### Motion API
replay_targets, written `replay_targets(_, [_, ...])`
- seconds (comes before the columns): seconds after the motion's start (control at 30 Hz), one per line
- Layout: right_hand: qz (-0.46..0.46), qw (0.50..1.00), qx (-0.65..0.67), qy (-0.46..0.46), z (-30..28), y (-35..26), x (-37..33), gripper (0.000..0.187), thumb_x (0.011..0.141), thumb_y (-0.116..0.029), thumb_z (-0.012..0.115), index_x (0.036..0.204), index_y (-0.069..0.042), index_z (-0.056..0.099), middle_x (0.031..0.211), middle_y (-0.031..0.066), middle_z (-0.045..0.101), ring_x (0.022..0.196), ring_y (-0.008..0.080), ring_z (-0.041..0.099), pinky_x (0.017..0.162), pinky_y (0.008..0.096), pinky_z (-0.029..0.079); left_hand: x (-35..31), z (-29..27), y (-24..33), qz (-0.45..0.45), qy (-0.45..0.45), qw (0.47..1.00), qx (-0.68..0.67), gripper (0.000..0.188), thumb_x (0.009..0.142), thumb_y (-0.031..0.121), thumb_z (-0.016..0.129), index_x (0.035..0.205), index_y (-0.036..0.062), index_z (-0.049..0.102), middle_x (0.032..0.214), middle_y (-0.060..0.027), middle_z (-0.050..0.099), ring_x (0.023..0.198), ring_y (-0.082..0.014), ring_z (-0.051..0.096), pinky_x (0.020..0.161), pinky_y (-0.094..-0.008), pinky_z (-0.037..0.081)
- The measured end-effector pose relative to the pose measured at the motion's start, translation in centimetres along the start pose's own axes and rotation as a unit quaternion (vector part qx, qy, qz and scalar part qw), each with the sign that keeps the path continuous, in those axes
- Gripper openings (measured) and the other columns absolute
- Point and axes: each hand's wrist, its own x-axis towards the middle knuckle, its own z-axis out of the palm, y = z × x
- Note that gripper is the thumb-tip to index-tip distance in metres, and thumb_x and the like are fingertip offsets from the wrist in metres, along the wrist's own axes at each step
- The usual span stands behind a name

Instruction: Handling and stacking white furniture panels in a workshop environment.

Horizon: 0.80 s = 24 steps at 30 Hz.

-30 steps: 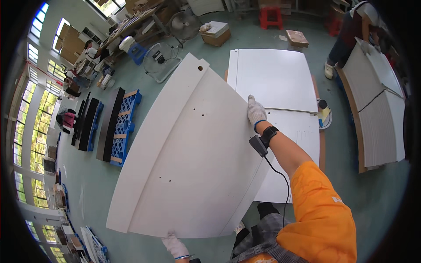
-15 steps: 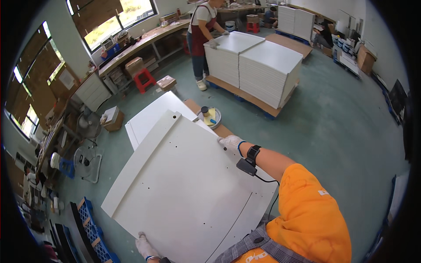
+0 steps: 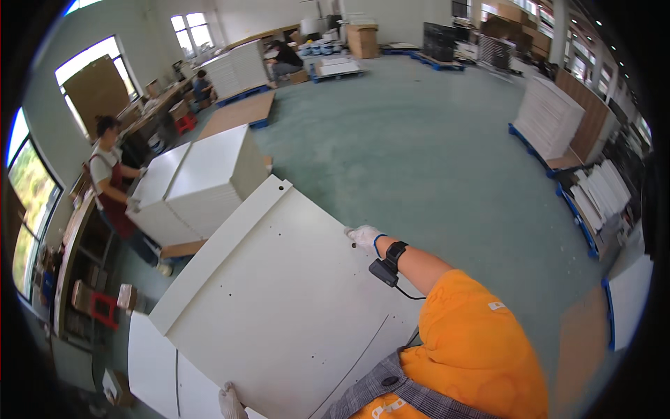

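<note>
A large white panel (image 3: 279, 300) fills the space in front of me, tilted in my grip. Small drilled holes dot its face, a thin groove runs near its close side, and a raised strip (image 3: 220, 255) borders its far-left side. My right hand (image 3: 364, 239), in a white glove, is closed on the panel's right edge. At the lower left edge, my gloved left hand (image 3: 232, 401) grips the same board, its fingers partly hidden. Beneath the board's left side shows another white panel (image 3: 153, 370) with a dark groove line.
To the left, a co-worker (image 3: 115, 178) has both hands on a white panel stack (image 3: 202, 174) on a pallet. Right of me stand a tall white stack (image 3: 548, 119) and leaning boards (image 3: 601, 195) on blue pallets. Green floor (image 3: 419, 153) stretches ahead.
My view has swung right, so the stack and co-worker now appear farther left. The panel stays in both hands and has turned with me, away from the panel below it.
</note>
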Motion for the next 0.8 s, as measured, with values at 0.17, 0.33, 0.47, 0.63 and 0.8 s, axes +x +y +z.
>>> replay_targets(0.17, [0.038, 0.994, 0.053, 0.084, -12.9, 7.9, 4.0, 0.068, 0.088, -0.058, 0.041, 0.118, 0.000, 0.059, 0.114, 0.0218, 0.060, 0.109, 0.0350, 0.055, 0.088, 0.0403, 0.044, 2.7, 15.0, 7.4, 0.025, -0.186, 0.970, 0.154, 0.049, 0.096, 0.033, 0.046, 0.131, -0.0023, 0.047, 0.132, -0.0154, 0.049, 0.117, -0.0229, 0.049, 0.095, -0.0338, 0.043])
replay_targets(0.33, [0.115, 0.960, 0.172, 0.189, -20.3, 13.3, 4.4, 0.067, 0.087, -0.057, 0.043, 0.111, 0.003, 0.060, 0.107, 0.0205, 0.063, 0.103, 0.0361, 0.057, 0.088, 0.0431, 0.044, 4.8, 25.9, 10.9, 0.069, -0.281, 0.928, 0.236, 0.044, 0.095, 0.037, 0.049, 0.117, -0.0007, 0.056, 0.098, -0.0088, 0.060, 0.086, -0.0176, 0.054, 0.073, -0.0306, 0.045])
replay_targets(0.47, [0.153, 0.934, 0.203, 0.252, -21.5, 16.2, 5.8, 0.065, 0.087, -0.056, 0.044, 0.109, 0.003, 0.060, 0.107, 0.0192, 0.063, 0.099, 0.0329, 0.059, 0.084, 0.0414, 0.046, 8.2, 30.7, 12.6, 0.099, -0.334, 0.907, 0.238, 0.038, 0.094, 0.038, 0.050, 0.101, 0.0020, 0.060, 0.067, -0.0006, 0.049, 0.061, -0.0126, 0.041, 0.054, -0.0304, 0.035])
replay_targets(0.63, [0.159, 0.918, 0.199, 0.304, -22.9, 15.8, 7.7, 0.065, 0.087, -0.057, 0.042, 0.113, 0.000, 0.059, 0.106, 0.0191, 0.063, 0.092, 0.0317, 0.061, 0.080, 0.0403, 0.047, 12.4, 36.4, 15.3, 0.122, -0.336, 0.881, 0.312, 0.040, 0.093, 0.038, 0.050, 0.108, 0.0015, 0.059, 0.082, -0.0070, 0.060, 0.073, -0.0169, 0.051, 0.066, -0.0322, 0.043])
replay_targets(0.8, [0.120, 0.905, 0.223, 0.343, -23.3, 12.0, 11.5, 0.067, 0.087, -0.058, 0.041, 0.115, 0.000, 0.057, 0.101, 0.0180, 0.063, 0.082, 0.0294, 0.060, 0.073, 0.0389, 0.048, 19.9, 40.6, 18.3, 0.114, -0.384, 0.876, 0.267, 0.048, 0.093, 0.043, 0.048, 0.116, 0.0015, 0.056, 0.102, -0.0168, 0.064, 0.093, -0.0267, 0.059, 0.083, -0.0373, 0.045])
